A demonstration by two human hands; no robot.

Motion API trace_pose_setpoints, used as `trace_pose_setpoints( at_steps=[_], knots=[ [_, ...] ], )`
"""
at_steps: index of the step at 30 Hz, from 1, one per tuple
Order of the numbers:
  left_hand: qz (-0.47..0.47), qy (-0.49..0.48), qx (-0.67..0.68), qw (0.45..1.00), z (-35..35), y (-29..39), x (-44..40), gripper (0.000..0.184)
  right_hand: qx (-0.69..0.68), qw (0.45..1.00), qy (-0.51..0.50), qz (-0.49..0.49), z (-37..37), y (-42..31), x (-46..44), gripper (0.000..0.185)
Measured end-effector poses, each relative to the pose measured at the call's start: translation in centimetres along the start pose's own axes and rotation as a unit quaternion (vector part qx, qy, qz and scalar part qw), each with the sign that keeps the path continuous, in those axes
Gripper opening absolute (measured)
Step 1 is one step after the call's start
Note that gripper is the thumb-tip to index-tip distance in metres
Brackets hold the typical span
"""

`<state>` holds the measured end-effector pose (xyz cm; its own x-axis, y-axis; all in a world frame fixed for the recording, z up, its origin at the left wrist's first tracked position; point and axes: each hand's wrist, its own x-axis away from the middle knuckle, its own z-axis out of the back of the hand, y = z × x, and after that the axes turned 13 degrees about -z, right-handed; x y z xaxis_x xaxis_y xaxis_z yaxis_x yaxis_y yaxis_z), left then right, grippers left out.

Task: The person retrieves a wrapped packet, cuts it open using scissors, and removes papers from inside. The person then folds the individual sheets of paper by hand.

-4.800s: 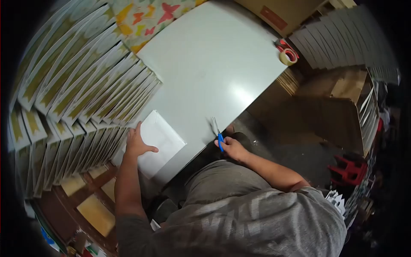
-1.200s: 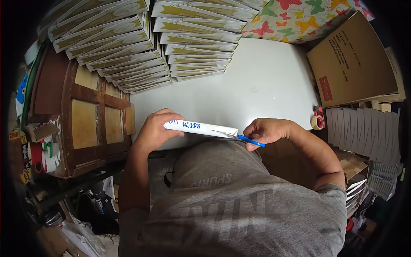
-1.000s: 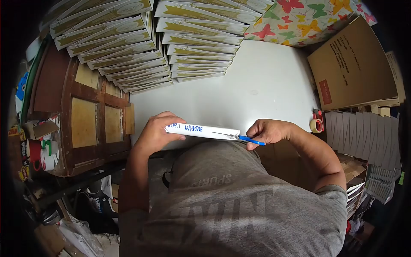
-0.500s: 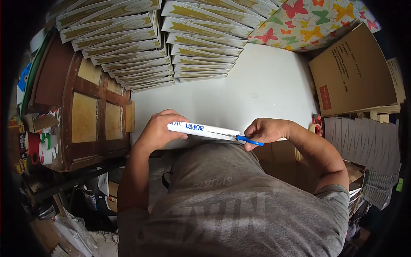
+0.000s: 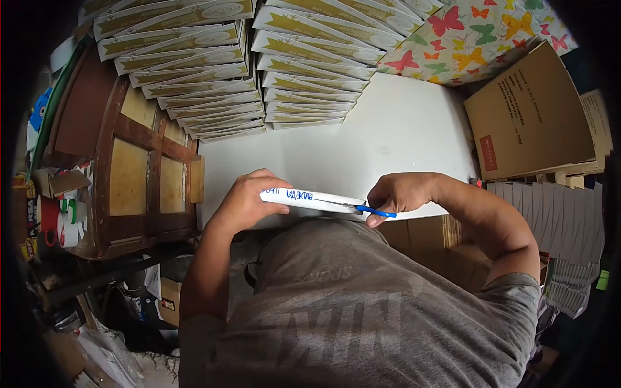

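A long, narrow white packet with blue handwriting on its side lies across in front of my chest, above the near edge of the white table. My left hand is closed round its left end. In my right hand is a pair of scissors with blue handles. Their metal blades point left along the packet's right part, against its side. Whether the blades are inside the packet or only resting on it, I cannot tell.
Tall stacks of white-and-gold boxes stand at the table's far side. A brown cardboard carton stands at the right, by butterfly-print paper. A wooden cabinet borders the left. Grey folded pieces are stacked at the right.
My right elbow has swung a little outward to the right. Packet, scissors and both hands sit slightly further right in the view; both grips are the same.
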<state>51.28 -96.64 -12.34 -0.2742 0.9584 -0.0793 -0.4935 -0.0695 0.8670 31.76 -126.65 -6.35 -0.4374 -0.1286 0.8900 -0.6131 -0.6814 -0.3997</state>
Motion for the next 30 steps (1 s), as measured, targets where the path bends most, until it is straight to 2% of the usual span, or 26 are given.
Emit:
trace_pose_setpoints(
  at_steps=[5,10,16,20,25,30],
  knots=[
    [-0.019,0.011,0.003,1.000,-0.3,0.0,0.0,0.042,-0.048,0.998,-0.013,0.044,0.1,1.0,-1.0,0.054],
    [-0.038,0.024,0.007,0.999,-0.6,-0.4,0.2,0.043,-0.043,0.999,0.008,0.022,0.7,-0.9,0.2,0.051],
    [-0.007,0.022,0.002,1.000,-0.7,-0.1,0.2,0.043,-0.018,1.000,0.018,0.016,0.4,-1.1,-0.3,0.050],
    [-0.033,0.039,0.007,0.999,-0.9,-0.3,0.3,0.042,-0.101,0.993,-0.015,0.056,-0.3,0.8,-1.5,0.047],
    [-0.015,0.032,-0.005,0.999,-0.8,0.1,0.4,0.042,-0.034,0.998,0.032,0.039,-0.3,-1.8,-0.6,0.043],
    [-0.014,0.025,-0.012,1.000,-1.1,0.1,0.4,0.044,-0.031,0.997,0.033,0.059,-0.4,-1.3,-0.9,0.043]
  ],
)
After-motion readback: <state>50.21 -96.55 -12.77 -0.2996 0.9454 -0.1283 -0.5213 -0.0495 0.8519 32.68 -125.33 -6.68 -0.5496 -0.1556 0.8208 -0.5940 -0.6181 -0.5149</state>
